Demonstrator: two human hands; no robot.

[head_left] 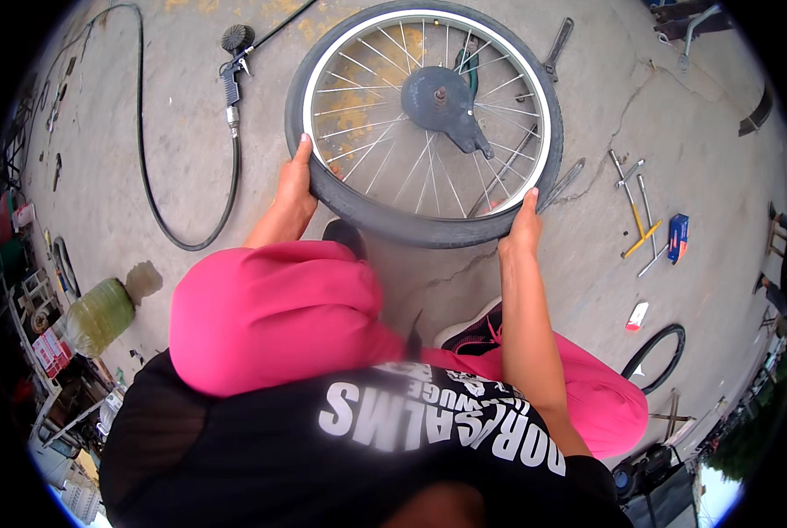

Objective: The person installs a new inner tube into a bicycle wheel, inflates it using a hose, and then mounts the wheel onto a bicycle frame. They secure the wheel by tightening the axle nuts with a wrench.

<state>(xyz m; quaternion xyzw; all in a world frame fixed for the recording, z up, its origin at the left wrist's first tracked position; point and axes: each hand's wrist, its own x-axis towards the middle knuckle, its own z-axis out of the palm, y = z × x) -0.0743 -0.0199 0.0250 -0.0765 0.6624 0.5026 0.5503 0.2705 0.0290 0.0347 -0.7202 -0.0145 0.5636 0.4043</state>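
A spoked bicycle wheel (424,231) with a black tyre, silver rim and dark hub plate (429,97) lies face up in front of me, above the concrete floor. My left hand (295,185) is closed on the tyre at its near left, thumb up along the side. My right hand (520,220) grips the tyre at its near right. Tools show partly through the spokes and beside the wheel, among them a wrench (557,48). To the left lies an air gun (231,84) with a gauge and a long hose (141,132).
Yellow and silver wrenches (640,227), a blue box (678,238), a small red-and-white item (637,315) and a black tyre ring (680,348) lie to the right. A greenish plastic container (99,319) and cluttered racks are at the left. My bent legs and shoes are below the wheel.
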